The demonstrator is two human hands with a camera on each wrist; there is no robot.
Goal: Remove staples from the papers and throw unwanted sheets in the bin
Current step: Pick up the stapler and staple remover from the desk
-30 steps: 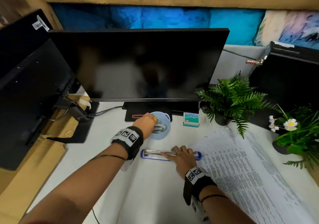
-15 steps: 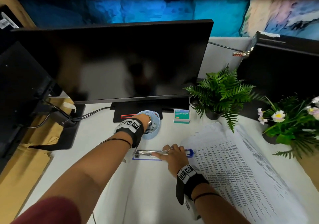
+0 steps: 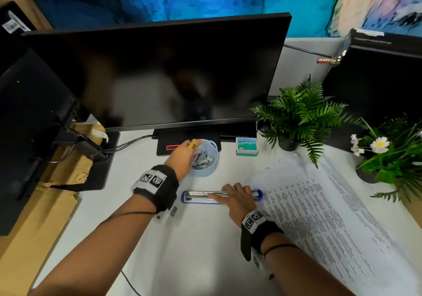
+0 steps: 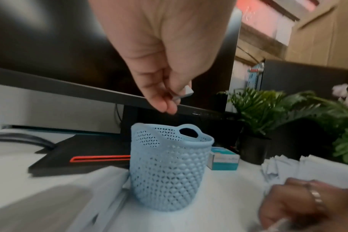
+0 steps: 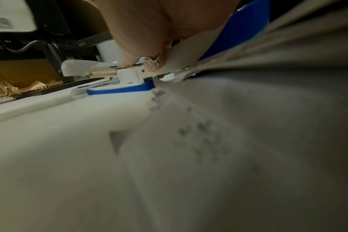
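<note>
My left hand [image 3: 187, 156] hovers over a small light-blue mesh basket [image 3: 206, 169] that holds several grey staple strips. In the left wrist view its fingertips pinch one short grey staple strip [image 4: 186, 92] a little above the basket [image 4: 169, 172]. An opened stapler [image 3: 198, 196] with a blue base lies flat on the white desk. My right hand [image 3: 237, 196] lies across it and grips its metal rail. The right wrist view shows thumb and finger pinching the stapler [image 5: 121, 89] near its white hinge. Printed papers [image 3: 319, 216] lie fanned out to the right.
A large dark monitor [image 3: 171, 74] stands just behind the basket, its stand base right beside it. A green staple box [image 3: 246, 146] sits right of the basket. A fern pot [image 3: 301, 115] and a flowering plant [image 3: 392, 156] crowd the right. Cardboard [image 3: 45, 216] lies left.
My left hand has stayed at the basket, working among the staple strips. My right hand has kept its hold on the stapler. Only the head view has shifted slightly.
</note>
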